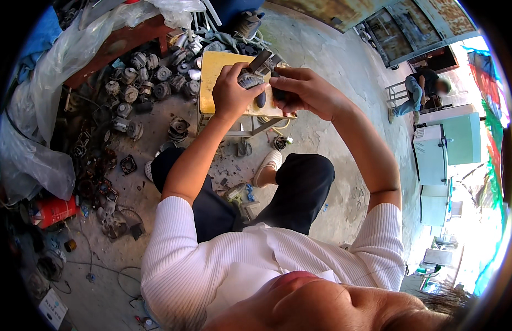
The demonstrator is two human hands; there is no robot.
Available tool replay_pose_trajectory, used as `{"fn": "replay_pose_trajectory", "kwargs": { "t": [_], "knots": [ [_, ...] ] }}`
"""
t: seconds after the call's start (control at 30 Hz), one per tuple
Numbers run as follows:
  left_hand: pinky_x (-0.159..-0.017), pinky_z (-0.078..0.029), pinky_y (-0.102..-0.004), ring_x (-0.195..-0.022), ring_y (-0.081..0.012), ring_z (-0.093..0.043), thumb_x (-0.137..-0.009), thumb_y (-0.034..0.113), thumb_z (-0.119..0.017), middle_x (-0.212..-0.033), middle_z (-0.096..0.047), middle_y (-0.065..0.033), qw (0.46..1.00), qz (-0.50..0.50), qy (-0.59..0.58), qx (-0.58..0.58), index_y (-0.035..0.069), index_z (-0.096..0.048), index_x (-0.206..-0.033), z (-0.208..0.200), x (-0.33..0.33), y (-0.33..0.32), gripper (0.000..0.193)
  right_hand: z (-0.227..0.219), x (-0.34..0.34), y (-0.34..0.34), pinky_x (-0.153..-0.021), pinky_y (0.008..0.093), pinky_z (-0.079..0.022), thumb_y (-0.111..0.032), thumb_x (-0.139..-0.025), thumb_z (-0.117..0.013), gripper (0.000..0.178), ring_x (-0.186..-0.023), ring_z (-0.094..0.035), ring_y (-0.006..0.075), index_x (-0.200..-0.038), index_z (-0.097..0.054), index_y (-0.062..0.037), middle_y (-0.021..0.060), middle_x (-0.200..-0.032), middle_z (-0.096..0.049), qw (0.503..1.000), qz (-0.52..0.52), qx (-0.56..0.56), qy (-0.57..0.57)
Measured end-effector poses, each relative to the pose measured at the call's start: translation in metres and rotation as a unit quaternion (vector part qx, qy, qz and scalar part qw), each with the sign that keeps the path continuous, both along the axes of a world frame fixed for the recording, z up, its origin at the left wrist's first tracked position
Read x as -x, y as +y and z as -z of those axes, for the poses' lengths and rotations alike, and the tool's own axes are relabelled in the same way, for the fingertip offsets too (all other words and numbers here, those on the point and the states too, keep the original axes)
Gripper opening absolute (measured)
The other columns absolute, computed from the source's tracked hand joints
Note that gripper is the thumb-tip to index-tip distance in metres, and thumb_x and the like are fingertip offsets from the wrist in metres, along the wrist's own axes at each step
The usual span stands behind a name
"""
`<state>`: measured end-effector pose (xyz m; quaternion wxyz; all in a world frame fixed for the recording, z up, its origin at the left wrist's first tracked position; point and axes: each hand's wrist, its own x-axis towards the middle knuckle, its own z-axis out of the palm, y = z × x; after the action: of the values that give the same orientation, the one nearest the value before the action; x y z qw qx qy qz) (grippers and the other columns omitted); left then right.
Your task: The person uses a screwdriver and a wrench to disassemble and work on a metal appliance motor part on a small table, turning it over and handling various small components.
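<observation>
A small yellow-topped table (pixel 208 91) stands in front of my knees. Over it, my left hand (pixel 233 95) curls around a grey metal part (pixel 250 81) with ridged sides, perhaps a piece of a small motor. A dark rectangular block (pixel 260 59) sticks up at the part's far side. My right hand (pixel 308 91) is closed beside it, thumb and fingers pinched on something dark that they mostly hide. Between the hands, a dark rounded end (pixel 261 100), like that of a tool handle, points toward me.
Many used motors (pixel 161 73) lie heaped on the floor to the left, near clear plastic sheeting (pixel 33 160) and a red container (pixel 55 211). Metal scraps (pixel 179 128) lie by my left foot. Pale green cabinets (pixel 432 154) and a seated person (pixel 418 91) are far right.
</observation>
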<state>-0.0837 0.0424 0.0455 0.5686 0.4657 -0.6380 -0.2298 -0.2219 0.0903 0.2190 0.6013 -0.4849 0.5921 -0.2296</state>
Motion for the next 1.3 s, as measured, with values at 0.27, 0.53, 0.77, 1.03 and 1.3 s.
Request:
{"fn": "replay_pose_trajectory", "kwargs": {
  "t": [0.27,0.53,0.77,1.03,1.3],
  "knots": [
    [-0.083,-0.052,-0.0362,-0.094,-0.0254,-0.066,-0.068,0.035,-0.091,-0.102,-0.065,-0.0093,0.997,0.051,0.041,-0.044,0.008,-0.066,-0.111,-0.005,-0.014,-0.005,0.057,0.008,0.026,0.018,-0.066,0.0309,-0.052,-0.024,-0.103,-0.055,0.054,-0.070,-0.063,0.0107,-0.154,-0.039,-0.0154,0.0062,-0.079,-0.064,0.939,-0.125,0.154,0.282],
    [-0.082,-0.053,-0.0366,-0.095,-0.0264,-0.066,-0.066,0.035,-0.092,-0.103,-0.064,-0.0091,0.999,0.039,-0.028,-0.004,0.008,-0.066,-0.111,-0.009,-0.020,-0.002,0.058,0.030,0.058,0.019,-0.062,0.0277,-0.051,-0.028,-0.104,-0.053,0.047,-0.070,-0.062,0.0085,-0.148,-0.047,-0.0126,0.0009,-0.080,-0.063,0.922,-0.112,0.195,0.316],
    [-0.079,-0.054,-0.0390,-0.093,-0.0295,-0.066,-0.066,0.033,-0.091,-0.102,-0.063,-0.0087,0.995,0.013,-0.080,0.055,0.009,-0.066,-0.111,0.001,-0.012,0.004,0.056,0.016,0.022,0.009,-0.051,0.0223,-0.050,-0.027,-0.102,-0.055,0.028,-0.055,-0.058,0.0084,-0.098,-0.064,-0.0008,0.0041,-0.074,-0.064,0.998,0.064,0.012,-0.017],
    [-0.078,-0.053,-0.0412,-0.093,-0.0293,-0.064,-0.064,0.034,-0.090,-0.100,-0.061,-0.0058,0.997,-0.005,-0.056,0.053,0.014,-0.066,-0.109,0.000,-0.015,0.003,0.054,0.040,-0.007,0.035,-0.054,0.0269,-0.054,-0.027,-0.104,-0.050,0.031,-0.057,-0.064,0.0134,-0.107,-0.054,0.0037,0.0091,-0.076,-0.067,0.992,-0.019,0.068,0.107],
    [-0.084,-0.054,-0.0363,-0.098,-0.0253,-0.067,-0.065,0.035,-0.091,-0.107,-0.065,-0.0073,0.996,0.090,-0.009,-0.013,0.012,-0.066,-0.112,0.001,-0.041,-0.004,0.058,0.054,0.039,0.037,-0.070,0.0424,-0.050,-0.023,-0.105,-0.047,0.058,-0.076,-0.067,0.0329,-0.158,-0.025,-0.0160,0.0173,-0.083,-0.066,0.835,-0.200,0.260,0.441]
  ]
}}
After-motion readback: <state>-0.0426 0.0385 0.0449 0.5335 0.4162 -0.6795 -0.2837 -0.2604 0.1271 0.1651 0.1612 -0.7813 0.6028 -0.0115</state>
